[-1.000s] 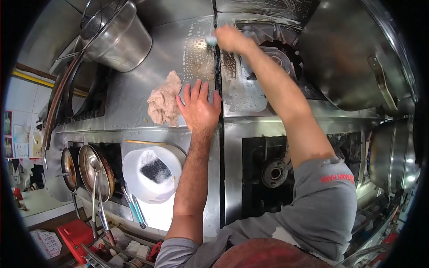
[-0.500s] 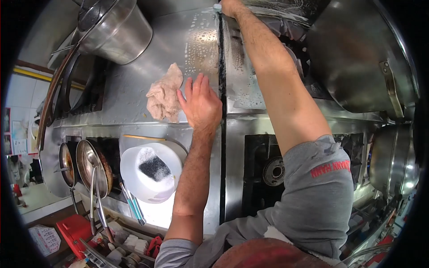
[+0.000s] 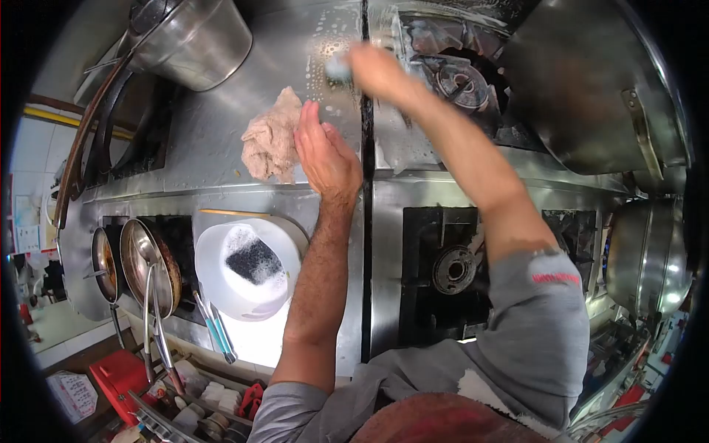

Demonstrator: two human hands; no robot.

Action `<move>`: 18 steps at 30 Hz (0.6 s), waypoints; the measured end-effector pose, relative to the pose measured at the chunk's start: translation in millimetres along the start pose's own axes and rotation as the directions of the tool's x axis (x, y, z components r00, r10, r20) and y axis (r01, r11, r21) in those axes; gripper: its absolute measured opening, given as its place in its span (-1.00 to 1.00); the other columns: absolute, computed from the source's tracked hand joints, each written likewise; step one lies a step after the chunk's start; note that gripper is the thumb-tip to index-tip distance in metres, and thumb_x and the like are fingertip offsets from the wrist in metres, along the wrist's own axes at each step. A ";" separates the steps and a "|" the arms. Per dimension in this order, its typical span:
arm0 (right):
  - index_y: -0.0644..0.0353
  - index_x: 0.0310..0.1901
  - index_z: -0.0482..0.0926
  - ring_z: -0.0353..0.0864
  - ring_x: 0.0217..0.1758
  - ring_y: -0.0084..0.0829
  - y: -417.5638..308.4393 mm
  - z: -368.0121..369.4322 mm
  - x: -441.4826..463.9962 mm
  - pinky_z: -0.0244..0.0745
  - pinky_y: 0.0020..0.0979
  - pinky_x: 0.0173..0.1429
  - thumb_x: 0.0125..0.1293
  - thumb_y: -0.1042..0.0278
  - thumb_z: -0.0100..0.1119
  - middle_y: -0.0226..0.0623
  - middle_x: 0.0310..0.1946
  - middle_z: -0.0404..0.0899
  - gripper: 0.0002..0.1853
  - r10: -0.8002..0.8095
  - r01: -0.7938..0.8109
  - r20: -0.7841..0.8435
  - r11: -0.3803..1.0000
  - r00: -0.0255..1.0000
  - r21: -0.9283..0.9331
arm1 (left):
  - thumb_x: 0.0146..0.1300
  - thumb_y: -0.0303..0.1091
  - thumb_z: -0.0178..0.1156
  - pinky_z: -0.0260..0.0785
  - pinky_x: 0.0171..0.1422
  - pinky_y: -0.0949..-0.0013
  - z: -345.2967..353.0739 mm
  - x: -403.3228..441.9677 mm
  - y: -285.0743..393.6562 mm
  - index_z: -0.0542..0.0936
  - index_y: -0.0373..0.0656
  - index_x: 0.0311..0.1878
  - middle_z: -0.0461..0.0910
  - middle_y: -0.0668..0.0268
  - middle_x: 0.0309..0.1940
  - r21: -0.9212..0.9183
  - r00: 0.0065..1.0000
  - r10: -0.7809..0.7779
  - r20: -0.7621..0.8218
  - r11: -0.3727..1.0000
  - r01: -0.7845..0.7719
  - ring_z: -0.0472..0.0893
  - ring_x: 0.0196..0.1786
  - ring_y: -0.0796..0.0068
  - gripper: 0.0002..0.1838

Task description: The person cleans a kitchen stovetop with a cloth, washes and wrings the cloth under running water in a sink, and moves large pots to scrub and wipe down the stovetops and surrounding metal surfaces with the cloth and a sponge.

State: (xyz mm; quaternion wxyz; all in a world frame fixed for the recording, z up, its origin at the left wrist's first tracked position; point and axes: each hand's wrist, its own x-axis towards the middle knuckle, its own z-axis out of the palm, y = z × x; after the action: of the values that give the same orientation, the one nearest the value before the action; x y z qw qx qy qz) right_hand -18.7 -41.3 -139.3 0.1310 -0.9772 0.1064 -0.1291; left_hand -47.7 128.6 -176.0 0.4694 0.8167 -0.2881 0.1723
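My right hand (image 3: 377,72), blurred by motion, is closed on a small pale-blue thing (image 3: 338,68), too smeared to name. That thing is at the soapy, bubble-covered patch of the steel stove top (image 3: 221,140), left of the dark seam. Lower down, my left hand (image 3: 328,159) rests on edge against the steel with its fingers stretched out and holds nothing. Just left of its fingers lies a crumpled pinkish-beige cloth (image 3: 269,144). Nearer me stands a white tub (image 3: 210,284) with suds and a dark scouring pad (image 3: 255,262) in it.
A steel pot (image 3: 203,48) stands at the upper left, a large pan (image 3: 591,96) at the upper right. Burners (image 3: 453,269) sit to the right. Two frying pans (image 3: 129,258), tongs (image 3: 153,317) and teal-handled tools (image 3: 214,328) lie at the left.
My right hand has come nearer and left across the seam with the pale-blue thing, uncovering the far burner. My left hand has turned onto its edge and its fingers have drawn together.
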 end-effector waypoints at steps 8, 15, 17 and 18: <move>0.12 -0.24 0.61 0.64 -0.25 -0.11 5.2 -8.3 73.4 0.54 -0.14 -0.11 0.02 0.52 0.07 -0.06 -0.36 0.62 -0.76 -0.089 0.088 0.165 0.996 0.982 0.013 | 0.37 -0.38 -0.20 0.08 0.35 0.11 -1.3 1.1 -5.4 0.24 -0.37 0.22 0.26 -0.13 0.20 -0.124 0.996 -0.010 -0.094 0.992 -0.001 0.26 0.27 -0.08 -0.59; 0.24 -0.21 0.58 0.59 -0.14 -0.06 -49.1 -7.1 -46.4 0.51 -0.19 -0.05 -0.04 0.65 0.03 -0.04 -0.22 0.58 -0.69 -0.210 0.191 0.139 0.972 0.968 0.140 | 0.43 -0.15 -0.27 0.03 0.36 0.06 -3.2 1.3 -3.2 0.16 -0.44 0.25 0.11 -0.16 0.27 -0.327 0.975 -0.071 -0.212 0.945 -0.002 0.18 0.31 -0.08 -0.46; 0.21 -0.21 0.60 0.60 -0.16 -0.06 -26.8 12.1 14.1 0.52 -0.21 -0.05 0.04 0.56 0.02 -0.03 -0.25 0.60 -0.74 -0.053 0.050 0.102 0.998 0.993 0.035 | 0.42 -0.12 -0.27 0.00 0.38 0.05 -4.2 1.2 -2.6 0.15 -0.44 0.25 0.11 -0.17 0.27 -0.294 0.979 -0.072 -0.190 0.956 0.013 0.16 0.32 -0.09 -0.45; 0.18 -0.23 0.61 0.62 -0.20 -0.07 -9.2 13.4 53.6 0.53 -0.20 -0.08 0.05 0.48 0.06 -0.02 -0.29 0.61 -0.77 -0.016 0.014 0.082 1.000 0.997 0.017 | 0.42 -0.10 -0.27 -0.03 0.39 0.05 -4.4 2.0 -1.8 0.15 -0.45 0.25 0.10 -0.17 0.27 -0.266 0.982 -0.071 -0.176 0.964 0.022 0.15 0.32 -0.10 -0.43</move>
State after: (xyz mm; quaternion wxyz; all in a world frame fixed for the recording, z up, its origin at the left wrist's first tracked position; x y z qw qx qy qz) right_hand 37.2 -42.5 -137.2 0.1425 -0.9813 0.0926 -0.0907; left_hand -45.0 132.6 -173.9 0.6020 0.7345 -0.2442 0.1963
